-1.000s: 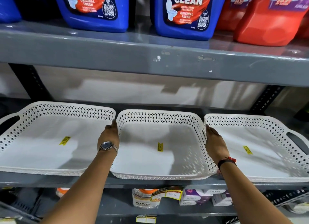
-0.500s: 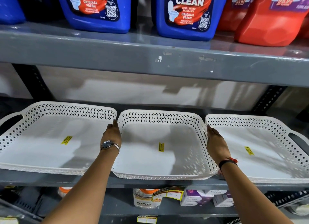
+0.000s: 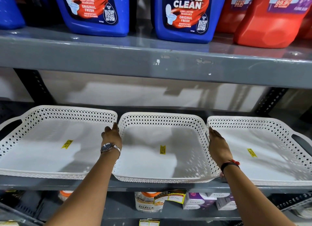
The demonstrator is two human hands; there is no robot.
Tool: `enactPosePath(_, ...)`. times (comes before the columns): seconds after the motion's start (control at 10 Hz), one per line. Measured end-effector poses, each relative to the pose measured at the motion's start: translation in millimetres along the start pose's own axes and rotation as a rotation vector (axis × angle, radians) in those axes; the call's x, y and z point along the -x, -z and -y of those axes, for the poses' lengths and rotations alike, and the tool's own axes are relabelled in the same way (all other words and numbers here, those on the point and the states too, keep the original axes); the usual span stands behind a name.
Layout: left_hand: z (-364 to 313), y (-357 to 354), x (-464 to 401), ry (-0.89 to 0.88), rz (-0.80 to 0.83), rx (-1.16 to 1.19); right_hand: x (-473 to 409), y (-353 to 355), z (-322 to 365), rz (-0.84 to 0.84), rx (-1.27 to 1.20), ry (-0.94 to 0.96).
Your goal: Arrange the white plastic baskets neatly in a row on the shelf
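Observation:
Three white perforated plastic baskets stand side by side on the grey shelf [image 3: 152, 186]. The middle basket [image 3: 162, 119] has a yellow sticker on its floor. My left hand [image 3: 112, 136] grips its left wall, in the gap beside the left basket [image 3: 50, 114]. My right hand [image 3: 217, 144] holds its right wall at the handle slot, next to the right basket [image 3: 263, 124]. The fingers of both hands are partly hidden by the basket walls. The middle basket's front edge juts slightly past the shelf's front edge.
Above, a grey shelf [image 3: 152, 64] carries blue toilet-cleaner jugs [image 3: 184, 16] and red jugs [image 3: 270, 23]. Below, a lower shelf holds a jar [image 3: 146, 202], small boxes [image 3: 199, 200] and price tags. Black uprights stand at the back left and right.
Both hands stay on the sides of the middle basket. The baskets keep their places; only the camera view has shifted slightly.

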State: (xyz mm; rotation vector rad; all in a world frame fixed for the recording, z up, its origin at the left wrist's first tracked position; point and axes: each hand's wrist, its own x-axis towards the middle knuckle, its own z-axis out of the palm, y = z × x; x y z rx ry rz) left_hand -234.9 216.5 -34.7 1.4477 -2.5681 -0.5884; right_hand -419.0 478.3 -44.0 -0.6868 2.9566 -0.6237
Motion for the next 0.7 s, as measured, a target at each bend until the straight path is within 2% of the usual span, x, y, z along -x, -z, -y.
enactPosePath(0.3, 2.0, -0.9, -0.5, -0.049, 0.040, -0.062, -3.9, -2.5, -2.9, 0.029, 0.020, 0.004)
enactPosePath(0.4, 2.3, -1.1, 1.7, -0.064, 0.037, -0.151, -3.9, -0.1, -1.1, 0.065, 0.044, 0.002)
enactPosePath(0.5, 2.2, 0.4, 13.1, -0.107, 0.009, -0.340, -2.5, 3.4, 0.1, 0.081, 0.147, -0.010)
enactPosePath(0.6, 1.7, 5.4, 19.1, -0.164, -0.017, -0.412, 0.5, 6.9, 3.3, 0.007, 0.237, 0.027)
enactPosePath(0.7, -1.5, 6.8, 26.3, -0.383, -0.280, -0.394, 8.8, 10.8, 10.6, -0.097, 0.245, 0.088)
